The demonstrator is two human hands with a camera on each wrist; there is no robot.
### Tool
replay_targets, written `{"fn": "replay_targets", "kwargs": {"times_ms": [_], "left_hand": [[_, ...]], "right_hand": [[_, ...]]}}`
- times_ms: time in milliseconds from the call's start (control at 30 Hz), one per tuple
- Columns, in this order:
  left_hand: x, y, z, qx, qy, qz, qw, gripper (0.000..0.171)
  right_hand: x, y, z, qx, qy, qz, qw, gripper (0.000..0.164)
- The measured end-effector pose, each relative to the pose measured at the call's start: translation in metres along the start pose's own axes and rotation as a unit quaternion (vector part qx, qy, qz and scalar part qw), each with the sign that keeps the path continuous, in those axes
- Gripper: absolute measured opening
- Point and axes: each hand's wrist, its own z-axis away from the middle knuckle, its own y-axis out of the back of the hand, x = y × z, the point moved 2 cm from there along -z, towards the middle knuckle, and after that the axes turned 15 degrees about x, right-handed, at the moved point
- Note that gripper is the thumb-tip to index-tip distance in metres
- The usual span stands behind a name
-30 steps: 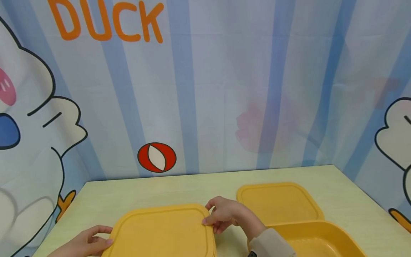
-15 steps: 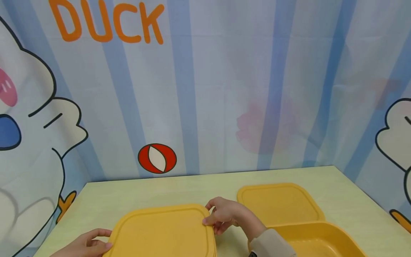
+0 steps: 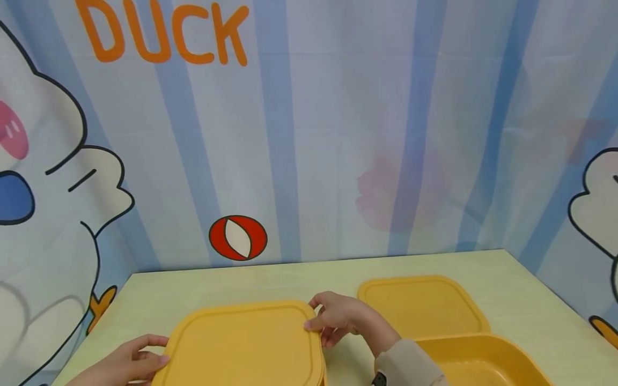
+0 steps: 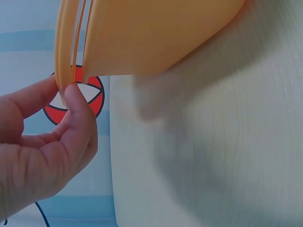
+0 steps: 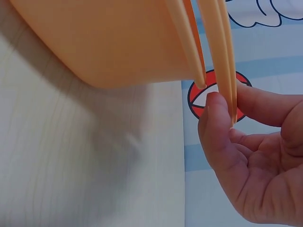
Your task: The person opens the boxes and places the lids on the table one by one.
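A yellow rectangular lid (image 3: 246,343) is held level by both hands, one at each side. My left hand (image 3: 123,363) pinches its left edge between thumb and fingers. At the far right corner, my right hand (image 3: 340,320) pinches the rim, thumb on top. Under the lid stands a deep yellow box (image 5: 109,47), mostly hidden by the lid in the head view. Both wrist views show a narrow gap between the lid's edge (image 5: 221,52) and the box's rim.
Another yellow lid (image 3: 425,305) lies flat on the pale wooden table (image 3: 232,284) at the right. In front of it stands an uncovered yellow box (image 3: 512,351), partly behind the right sleeve (image 3: 407,364). A striped cartoon curtain (image 3: 328,161) hangs behind the table.
Both hands have raised the lid slightly, and a sliver of the box now shows beneath its right edge. The other lid and box stay put.
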Motion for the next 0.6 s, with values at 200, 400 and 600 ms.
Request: {"fn": "replay_targets", "kwargs": {"times_ms": [200, 400, 600], "left_hand": [[0.006, -0.006, 0.002, 0.048, 0.018, -0.018, 0.9985, 0.066], [0.013, -0.009, 0.009, 0.064, 0.018, 0.022, 0.9975, 0.055], [0.014, -0.005, 0.008, 0.041, 0.007, 0.044, 0.9982, 0.043]], "right_hand": [[-0.001, 0.0, -0.002, 0.002, 0.003, -0.005, 1.0, 0.038], [0.0, 0.003, -0.003, 0.007, 0.007, -0.01, 1.0, 0.033], [-0.001, 0.003, -0.006, 0.006, 0.003, -0.026, 1.0, 0.034]]}}
